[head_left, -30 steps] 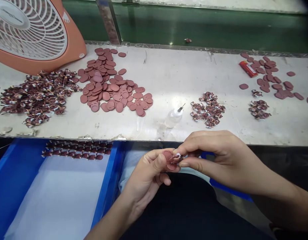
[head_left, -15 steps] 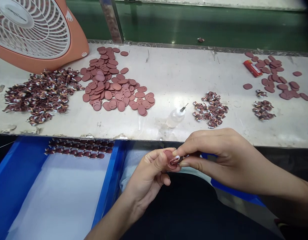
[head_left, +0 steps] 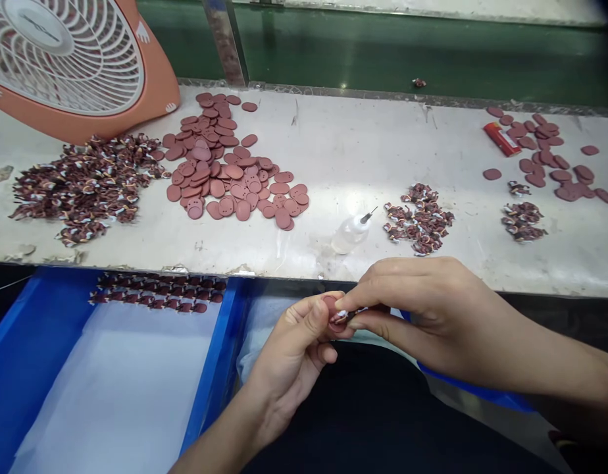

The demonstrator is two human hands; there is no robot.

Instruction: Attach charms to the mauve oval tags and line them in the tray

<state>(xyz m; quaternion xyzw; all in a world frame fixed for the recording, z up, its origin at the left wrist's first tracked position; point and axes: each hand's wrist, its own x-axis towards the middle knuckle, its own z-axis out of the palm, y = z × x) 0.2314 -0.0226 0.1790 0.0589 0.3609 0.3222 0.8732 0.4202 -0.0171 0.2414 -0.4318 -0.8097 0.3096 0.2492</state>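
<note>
My left hand (head_left: 301, 345) pinches a reddish-brown oval base (head_left: 328, 304) between thumb and fingers, just in front of the table edge. Thumb and forefinger of my right hand (head_left: 422, 309) are closed on a small painted figurine (head_left: 341, 316), brown with white and dark parts, which is against the face of the base. My fingers hide much of both pieces. On the table beyond them stands a clear bottle with a needle tip (head_left: 351, 232), tilted to the right. Close by lies a small heap of similar figurines (head_left: 420, 220).
Loose oval bases (head_left: 235, 174) lie heaped left of centre, with a big figurine pile (head_left: 87, 187) beside the orange fan (head_left: 81, 122). At right are more bases (head_left: 545, 158), a red tube-shaped object (head_left: 501, 139) and several figurines (head_left: 524, 222). A blue tray (head_left: 218, 355) holds rows of figurines on bases.
My right fingers and the figurine have shifted slightly left, covering more of the base. The head view has moved slightly. A small item on the green belt behind has moved right.
</note>
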